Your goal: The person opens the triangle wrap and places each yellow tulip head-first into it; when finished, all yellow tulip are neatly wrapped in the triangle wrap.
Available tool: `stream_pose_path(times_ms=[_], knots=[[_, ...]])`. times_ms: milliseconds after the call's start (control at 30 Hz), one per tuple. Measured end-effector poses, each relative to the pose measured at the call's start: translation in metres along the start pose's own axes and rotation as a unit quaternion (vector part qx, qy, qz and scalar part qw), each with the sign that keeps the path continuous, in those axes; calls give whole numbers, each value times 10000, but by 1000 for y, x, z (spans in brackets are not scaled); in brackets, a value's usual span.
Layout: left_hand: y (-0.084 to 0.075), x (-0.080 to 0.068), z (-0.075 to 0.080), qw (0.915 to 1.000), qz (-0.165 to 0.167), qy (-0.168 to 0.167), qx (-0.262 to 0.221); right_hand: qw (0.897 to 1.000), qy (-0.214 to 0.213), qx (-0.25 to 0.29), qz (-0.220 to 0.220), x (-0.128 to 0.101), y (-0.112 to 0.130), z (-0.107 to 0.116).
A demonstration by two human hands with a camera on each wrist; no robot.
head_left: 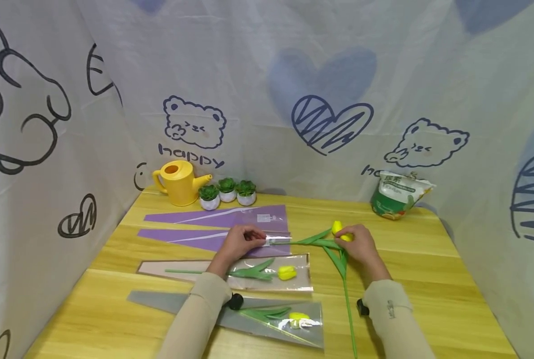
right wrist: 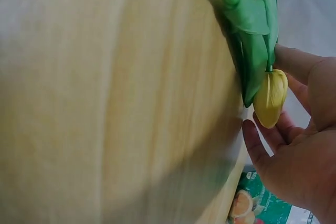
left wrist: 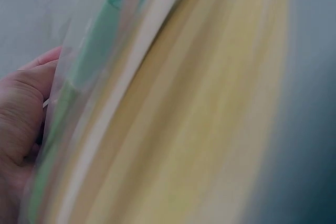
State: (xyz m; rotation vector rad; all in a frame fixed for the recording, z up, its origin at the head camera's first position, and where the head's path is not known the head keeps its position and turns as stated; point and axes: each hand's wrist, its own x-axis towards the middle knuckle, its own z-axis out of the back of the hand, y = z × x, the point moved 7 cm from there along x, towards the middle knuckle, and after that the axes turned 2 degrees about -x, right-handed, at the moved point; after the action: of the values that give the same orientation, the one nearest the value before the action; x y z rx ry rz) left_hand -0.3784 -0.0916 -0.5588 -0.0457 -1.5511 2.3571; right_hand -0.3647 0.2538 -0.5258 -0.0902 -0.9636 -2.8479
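Observation:
My left hand pinches the clear open end of the nearer purple flower sleeve on the wooden table. My right hand grips a loose yellow tulip just below its bud, and the green stem trails toward me. In the right wrist view the bud hangs between my curled fingers, with the leaves above it. The left wrist view is blurred and shows only my left hand against a clear wrapper.
A second purple sleeve lies farther back. Nearer me lie a beige sleeve and a grey sleeve, each with a yellow tulip inside. A yellow watering can, three small potted plants and a green-white bag stand by the cloth backdrop.

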Motion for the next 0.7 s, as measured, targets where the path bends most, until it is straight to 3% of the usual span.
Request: stream_pose_path(times_ms=[300,700], knots=[[1,0,1,9999,-75,-37,-98,9992,86,-381,35,-2,6,-3],[2,-1,2,9991,-47,-76,-406,9984,-234,-433,273,-7,11,11]])
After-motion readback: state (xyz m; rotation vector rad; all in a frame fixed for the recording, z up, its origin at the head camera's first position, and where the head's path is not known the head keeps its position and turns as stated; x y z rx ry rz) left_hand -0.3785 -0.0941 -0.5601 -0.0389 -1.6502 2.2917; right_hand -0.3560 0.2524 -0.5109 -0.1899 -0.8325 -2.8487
